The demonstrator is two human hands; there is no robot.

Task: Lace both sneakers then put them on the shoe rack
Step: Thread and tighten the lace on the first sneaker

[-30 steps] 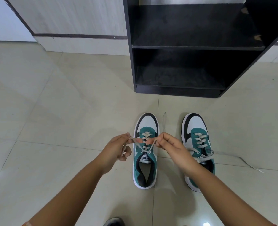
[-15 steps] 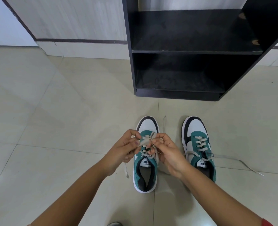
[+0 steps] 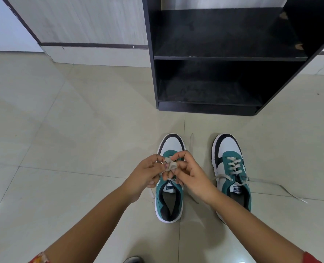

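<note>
Pinching beige lace (image 3: 169, 165) in both grips, left hand (image 3: 145, 175), right hand (image 3: 190, 175), teal-white sneaker (image 3: 169, 198) beneath.

It looked like a home, likely an entryway; pale glossy floor tiles (image 3: 66, 118) ran up to a wood-grain wall panel (image 3: 85, 19); a black shoe rack (image 3: 220, 57) (shelves bare) stood on the floor, with two sneakers (image 3: 231, 173) before it.

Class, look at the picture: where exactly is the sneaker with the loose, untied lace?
In the head view, the untied sneaker stands on the floor at the right, beside the other sneaker, in front of the black shoe rack.
</note>
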